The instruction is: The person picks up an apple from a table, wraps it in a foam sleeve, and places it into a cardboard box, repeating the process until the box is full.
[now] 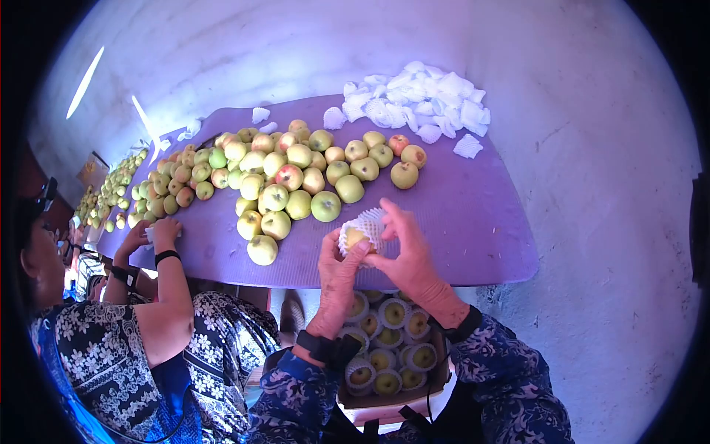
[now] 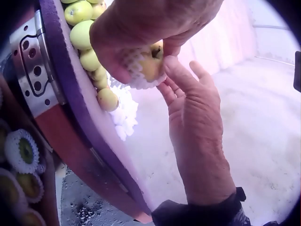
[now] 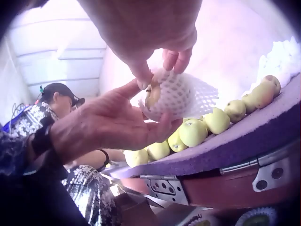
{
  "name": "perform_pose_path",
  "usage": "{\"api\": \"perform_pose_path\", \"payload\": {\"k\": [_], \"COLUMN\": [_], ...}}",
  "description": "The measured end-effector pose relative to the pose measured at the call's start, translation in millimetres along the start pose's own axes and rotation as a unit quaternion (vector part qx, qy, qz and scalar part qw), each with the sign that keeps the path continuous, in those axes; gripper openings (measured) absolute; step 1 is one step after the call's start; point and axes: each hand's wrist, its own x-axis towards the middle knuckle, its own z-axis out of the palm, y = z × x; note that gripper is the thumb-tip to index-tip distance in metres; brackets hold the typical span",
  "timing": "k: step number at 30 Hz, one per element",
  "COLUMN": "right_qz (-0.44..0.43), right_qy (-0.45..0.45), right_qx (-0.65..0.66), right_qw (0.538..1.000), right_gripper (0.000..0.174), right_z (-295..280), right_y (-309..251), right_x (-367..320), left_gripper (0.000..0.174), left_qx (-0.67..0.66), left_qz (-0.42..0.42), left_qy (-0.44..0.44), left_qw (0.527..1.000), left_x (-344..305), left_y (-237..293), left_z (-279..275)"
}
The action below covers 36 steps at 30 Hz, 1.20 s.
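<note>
An apple (image 3: 152, 96) is partly covered by a white foam net (image 3: 178, 94), whose loose end flares out past the fruit. My left hand (image 1: 338, 272) grips the netted apple from below and the side, thumb across its front. At the net's edge, my right hand (image 1: 411, 255) pinches the foam with thumb and fingertips. The apple's stem end shows bare in the left wrist view, beside my right hand (image 2: 197, 115). Both hands are just above the near edge of the purple-covered table (image 1: 473, 222).
Loose apples (image 1: 299, 155) spread across the table, with a heap of foam nets (image 1: 421, 96) at the back right. Below the edge stands a box (image 1: 436, 362) of netted apples (image 1: 387, 337). Another person (image 1: 111, 348) works at the left.
</note>
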Motion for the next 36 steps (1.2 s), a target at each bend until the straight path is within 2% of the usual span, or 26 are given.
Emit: {"api": "perform_pose_path", "payload": {"k": [1, 4, 7, 13, 16, 19, 21, 25, 28, 31, 34, 36], "right_qz": [0.049, 0.059, 0.028, 0.151, 0.131, 0.061, 0.047, 0.010, -0.050, -0.068, -0.112, -0.083], "right_qy": [0.002, -0.057, -0.040, -0.116, -0.104, -0.109, -0.098, -0.056, -0.087, -0.124, -0.137, -0.102], "right_qx": [0.030, 0.011, 0.003, 0.099, 0.091, 0.035, 0.025, 0.000, -0.043, -0.025, -0.051, 0.023], "right_qw": [0.998, 0.997, 0.999, 0.977, 0.982, 0.992, 0.994, 0.998, 0.994, 0.990, 0.983, 0.991], "right_gripper": [0.051, 0.058, 0.058, 0.054, 0.053, 0.051, 0.050, 0.049, 0.049, 0.049, 0.054, 0.056], "right_z": [-4, -5, -5, -12, -11, -10, -8, -5, -8, -3, 1, -4], "right_y": [-3, 19, 27, 25, 22, 25, 24, 25, 24, 23, 21, 4], "right_x": [2, -3, -4, 0, 0, -3, -3, -2, 0, -3, -9, -7], "left_gripper": [0.049, 0.051, 0.054, 0.063, 0.062, 0.056, 0.056, 0.063, 0.068, 0.064, 0.060, 0.056], "left_qx": [0.005, 0.014, 0.029, 0.007, 0.003, 0.029, 0.029, -0.095, -0.213, -0.226, -0.177, -0.150], "left_qz": [0.004, -0.002, -0.010, -0.036, -0.045, -0.059, -0.063, -0.111, -0.197, -0.195, -0.125, -0.093], "left_qy": [-0.003, -0.020, -0.029, -0.024, -0.048, -0.065, -0.074, -0.063, -0.135, -0.179, -0.130, -0.104], "left_qw": [1.000, 1.000, 0.999, 0.999, 0.998, 0.996, 0.995, 0.987, 0.947, 0.937, 0.968, 0.979], "left_x": [0, -2, 0, 2, 1, 3, 2, 8, 15, 12, 10, 8], "left_y": [3, 1, 1, -10, -6, -6, -4, -1, -4, -1, -9, -5], "left_z": [1, 1, 1, -1, 1, -4, -4, -1, -15, -14, -12, -8]}}
